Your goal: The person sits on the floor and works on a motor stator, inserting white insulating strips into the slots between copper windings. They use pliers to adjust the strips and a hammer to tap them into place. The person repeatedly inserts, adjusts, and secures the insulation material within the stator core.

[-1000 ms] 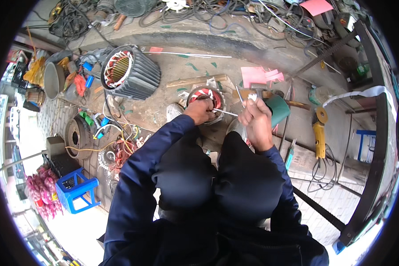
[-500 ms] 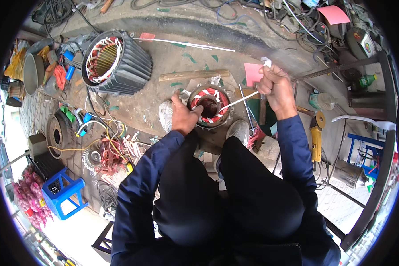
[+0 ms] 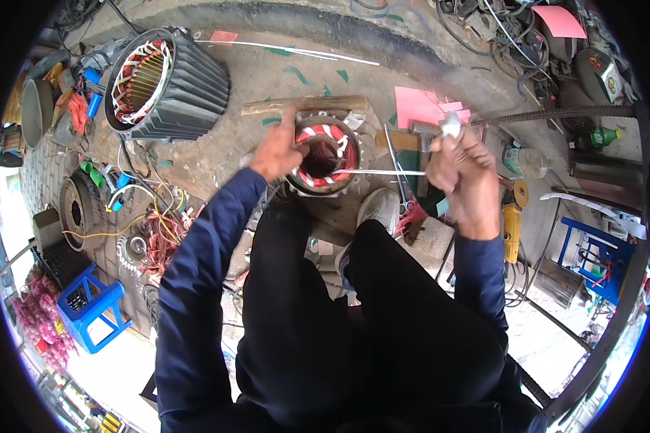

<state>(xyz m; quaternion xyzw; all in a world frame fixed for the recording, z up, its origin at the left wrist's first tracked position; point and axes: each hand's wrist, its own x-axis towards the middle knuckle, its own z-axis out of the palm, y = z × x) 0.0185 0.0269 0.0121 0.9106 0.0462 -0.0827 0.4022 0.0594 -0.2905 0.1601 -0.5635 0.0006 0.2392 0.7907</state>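
Observation:
A small motor stator [image 3: 350, 148] with red windings bound in white strips stands between my feet. My left hand [image 3: 276, 153] grips its left rim, thumb toward the bore and a finger stretched along the outside. From the winding's right side a white lacing tape [image 3: 390, 172] runs taut and nearly level to my right hand [image 3: 466, 177]. That hand is closed round the tape, slightly blurred, with a white bunched end [image 3: 451, 124] sticking out above the fingers. Scissors [image 3: 396, 162] lie between the stator and my right hand.
A larger finned motor housing [image 3: 188, 86] stands at the upper left. Behind the stator lies a wooden strip [image 3: 303, 106]; pink sheets [image 3: 415, 107] lie to its right. A yellow angle grinder [image 3: 511, 227] is at the right, a blue stool [image 3: 90, 307] at the lower left.
My right hand has moved lower and slightly right, bringing the tape from a slant to nearly level. My left hand still holds the stator's rim. The whole view has shifted a little.

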